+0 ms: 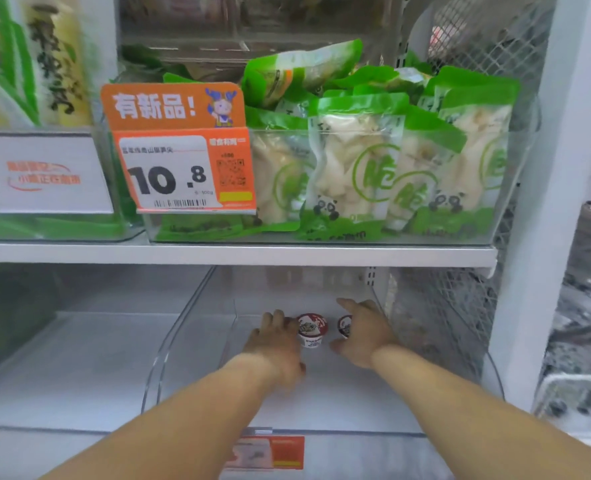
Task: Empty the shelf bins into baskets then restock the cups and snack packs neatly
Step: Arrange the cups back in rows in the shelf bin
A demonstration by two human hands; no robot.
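Low in the frame's center, the left hand touches one cup with loosely curled fingers, while the right hand cups around another cup, deep in the clear bin. Restocking looks underway; next, line them up neatly at the back.

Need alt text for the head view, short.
Two bare hands reach deep into a clear bin on the lower shelf: the left hand and the right hand each touch a small red-lidded cup. On the shelf above, a clear bin holds green snack packs behind an orange price tag.
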